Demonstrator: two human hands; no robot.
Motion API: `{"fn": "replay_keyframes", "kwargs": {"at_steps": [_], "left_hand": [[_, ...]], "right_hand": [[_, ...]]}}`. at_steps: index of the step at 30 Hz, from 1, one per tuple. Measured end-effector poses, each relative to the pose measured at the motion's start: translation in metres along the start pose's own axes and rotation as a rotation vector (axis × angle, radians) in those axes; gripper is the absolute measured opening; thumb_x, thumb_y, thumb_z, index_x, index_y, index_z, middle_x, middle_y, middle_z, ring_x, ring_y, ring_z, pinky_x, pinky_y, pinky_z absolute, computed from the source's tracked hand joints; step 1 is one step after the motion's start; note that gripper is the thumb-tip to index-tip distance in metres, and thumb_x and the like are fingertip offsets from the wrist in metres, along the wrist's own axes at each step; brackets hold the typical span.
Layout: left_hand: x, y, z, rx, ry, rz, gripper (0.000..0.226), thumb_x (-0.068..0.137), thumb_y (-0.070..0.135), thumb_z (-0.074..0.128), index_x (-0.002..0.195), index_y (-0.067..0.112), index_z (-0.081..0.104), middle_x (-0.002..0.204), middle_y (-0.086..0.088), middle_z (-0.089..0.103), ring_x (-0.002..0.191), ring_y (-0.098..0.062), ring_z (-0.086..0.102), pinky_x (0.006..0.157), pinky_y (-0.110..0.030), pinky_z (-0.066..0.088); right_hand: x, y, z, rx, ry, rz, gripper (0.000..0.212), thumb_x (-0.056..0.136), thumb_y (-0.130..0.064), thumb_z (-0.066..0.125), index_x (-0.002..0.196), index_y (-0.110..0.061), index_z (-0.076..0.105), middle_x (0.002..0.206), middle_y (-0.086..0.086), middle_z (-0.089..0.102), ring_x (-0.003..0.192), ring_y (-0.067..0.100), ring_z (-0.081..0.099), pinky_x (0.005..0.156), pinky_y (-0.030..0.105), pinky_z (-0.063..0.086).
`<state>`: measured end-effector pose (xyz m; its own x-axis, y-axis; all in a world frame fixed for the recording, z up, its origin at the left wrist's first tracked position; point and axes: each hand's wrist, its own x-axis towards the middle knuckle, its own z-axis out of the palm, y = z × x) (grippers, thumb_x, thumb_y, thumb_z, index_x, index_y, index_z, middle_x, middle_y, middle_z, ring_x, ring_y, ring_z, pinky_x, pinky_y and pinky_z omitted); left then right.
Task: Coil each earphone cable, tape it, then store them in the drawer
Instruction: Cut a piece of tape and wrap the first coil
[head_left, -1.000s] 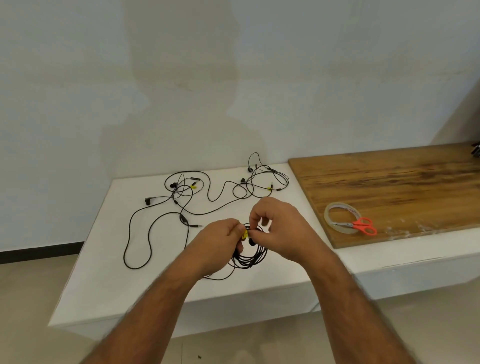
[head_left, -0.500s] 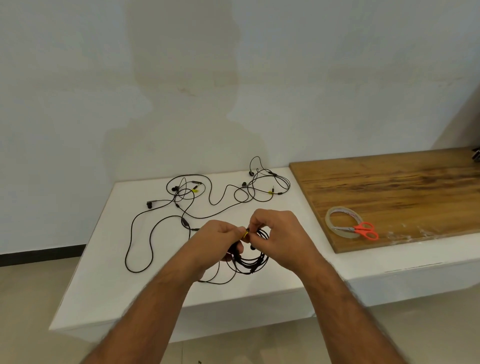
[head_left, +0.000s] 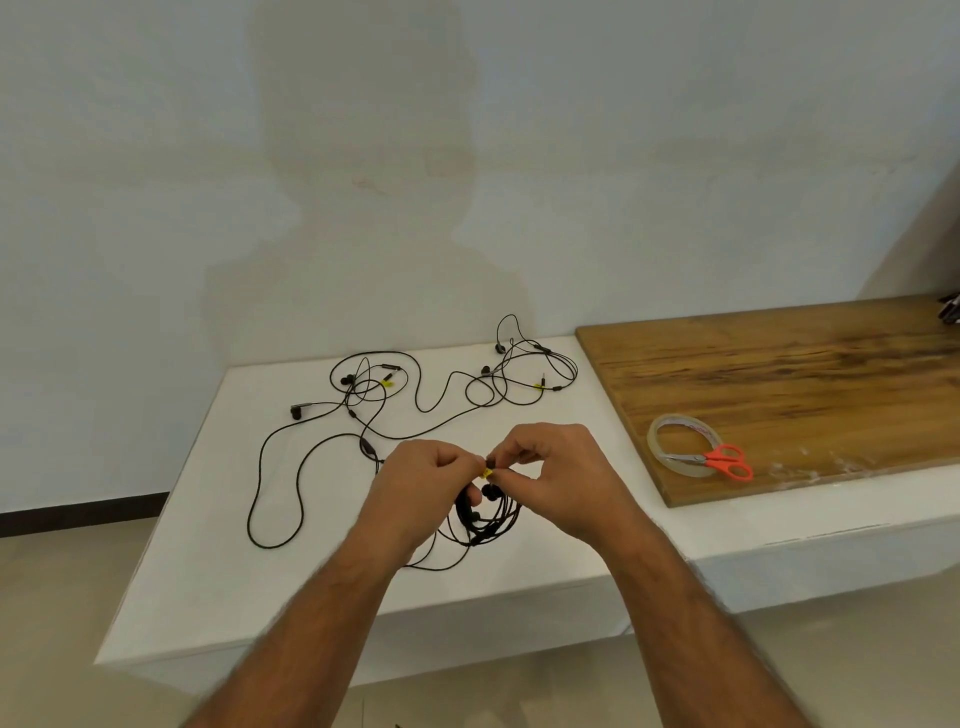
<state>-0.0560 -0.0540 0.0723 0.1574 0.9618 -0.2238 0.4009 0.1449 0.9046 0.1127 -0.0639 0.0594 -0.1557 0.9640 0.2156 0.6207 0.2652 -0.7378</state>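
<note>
A white ledge (head_left: 218, 545) and wooden board (head_left: 779, 374) meet a pale wall (head_left: 467, 156). Left hand (head_left: 415, 488) and right hand (head_left: 556, 478) pinch the coiled earphone cable (head_left: 488, 525), hiding its yellow tag (head_left: 487, 473) partly.

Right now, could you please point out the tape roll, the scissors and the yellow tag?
tape roll (head_left: 655, 435): head view, left rim.
scissors (head_left: 727, 458): head view, orange handles.
yellow tag (head_left: 487, 473): head view, its middle.

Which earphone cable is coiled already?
Only the coiled earphone cable pinched between left hand and right hand, at the yellow tag. The loose earphones behind lie sprawled on the white table.
</note>
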Motion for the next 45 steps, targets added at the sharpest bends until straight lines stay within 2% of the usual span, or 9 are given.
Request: {"fn": "replay_keyframes", "kwargs": {"at_steps": [9, 18, 21, 25, 30, 35, 38, 41, 45], "left_hand": [[-0.003, 0.002, 0.001, 0.052, -0.003, 0.01, 0.025, 0.087, 0.023, 0.057, 0.07, 0.025, 0.075, 0.062, 0.002, 0.07, 0.067, -0.02, 0.059, 0.076, -0.047, 0.054], [-0.004, 0.002, 0.001, 0.127, -0.023, 0.019, 0.02, 0.087, 0.027, 0.058, 0.075, 0.027, 0.074, 0.062, 0.004, 0.071, 0.064, -0.019, 0.058, 0.076, -0.046, 0.055], [-0.005, 0.003, 0.003, 0.212, -0.026, 0.031, 0.019, 0.087, 0.03, 0.058, 0.076, 0.027, 0.073, 0.061, 0.008, 0.07, 0.067, -0.025, 0.065, 0.074, -0.041, 0.056], [-0.007, 0.003, 0.006, 0.341, -0.043, 0.077, 0.019, 0.089, 0.032, 0.056, 0.08, 0.029, 0.072, 0.056, 0.012, 0.067, 0.045, -0.003, 0.049, 0.049, -0.018, 0.042], [-0.007, 0.004, 0.006, 0.386, -0.106, 0.153, 0.019, 0.091, 0.029, 0.056, 0.085, 0.028, 0.074, 0.06, 0.012, 0.066, 0.045, 0.001, 0.048, 0.046, -0.008, 0.034], [-0.008, 0.001, 0.008, 0.431, -0.133, 0.212, 0.019, 0.093, 0.029, 0.057, 0.082, 0.029, 0.073, 0.066, 0.015, 0.067, 0.06, 0.005, 0.055, 0.06, -0.017, 0.039], [-0.01, 0.0, 0.01, 0.422, -0.12, 0.255, 0.017, 0.093, 0.028, 0.058, 0.085, 0.032, 0.072, 0.068, 0.019, 0.067, 0.073, 0.01, 0.057, 0.068, -0.017, 0.043], [-0.011, 0.001, 0.011, 0.496, -0.097, 0.33, 0.016, 0.093, 0.03, 0.058, 0.09, 0.033, 0.073, 0.07, 0.023, 0.065, 0.08, 0.005, 0.059, 0.075, -0.019, 0.047], [-0.01, 0.003, 0.013, 0.614, -0.05, 0.426, 0.016, 0.093, 0.034, 0.057, 0.093, 0.033, 0.072, 0.078, 0.018, 0.067, 0.079, -0.001, 0.059, 0.074, -0.024, 0.048]], "right_hand": [[-0.002, -0.001, -0.002, -0.003, -0.021, 0.043, 0.007, 0.083, -0.021, 0.068, 0.084, -0.018, 0.075, 0.08, -0.012, 0.071, 0.084, -0.004, 0.062, 0.078, 0.025, 0.055], [-0.002, -0.001, -0.01, -0.051, -0.082, 0.063, 0.009, 0.088, -0.027, 0.065, 0.083, -0.024, 0.072, 0.079, -0.014, 0.069, 0.083, 0.0, 0.063, 0.072, 0.023, 0.053], [-0.002, -0.001, -0.013, -0.069, -0.108, 0.075, 0.01, 0.088, -0.028, 0.064, 0.08, -0.027, 0.07, 0.079, -0.013, 0.069, 0.082, 0.003, 0.063, 0.074, 0.027, 0.055], [-0.001, 0.0, -0.013, -0.069, -0.09, 0.147, 0.011, 0.085, -0.03, 0.066, 0.075, -0.03, 0.07, 0.074, -0.014, 0.068, 0.077, 0.004, 0.064, 0.074, 0.034, 0.056], [0.0, 0.004, -0.013, 0.099, -0.088, 0.28, 0.009, 0.081, -0.021, 0.073, 0.075, -0.015, 0.077, 0.073, -0.001, 0.073, 0.076, 0.016, 0.069, 0.077, 0.04, 0.058], [0.0, 0.008, -0.017, 0.365, -0.151, 0.391, 0.008, 0.078, -0.009, 0.075, 0.07, -0.011, 0.075, 0.08, 0.012, 0.075, 0.086, 0.027, 0.071, 0.088, 0.039, 0.057], [-0.003, 0.01, -0.02, 0.546, -0.215, 0.457, 0.011, 0.081, -0.003, 0.071, 0.071, -0.006, 0.071, 0.072, 0.011, 0.072, 0.072, 0.02, 0.069, 0.079, 0.031, 0.056], [-0.004, 0.011, -0.022, 0.67, -0.272, 0.52, 0.014, 0.084, -0.001, 0.066, 0.072, -0.006, 0.066, 0.063, 0.004, 0.069, 0.06, 0.014, 0.066, 0.071, 0.028, 0.053], [-0.004, 0.015, -0.022, 0.798, -0.286, 0.587, 0.016, 0.082, 0.002, 0.069, 0.075, -0.01, 0.062, 0.067, 0.007, 0.068, 0.063, 0.019, 0.067, 0.067, 0.03, 0.053]]}}
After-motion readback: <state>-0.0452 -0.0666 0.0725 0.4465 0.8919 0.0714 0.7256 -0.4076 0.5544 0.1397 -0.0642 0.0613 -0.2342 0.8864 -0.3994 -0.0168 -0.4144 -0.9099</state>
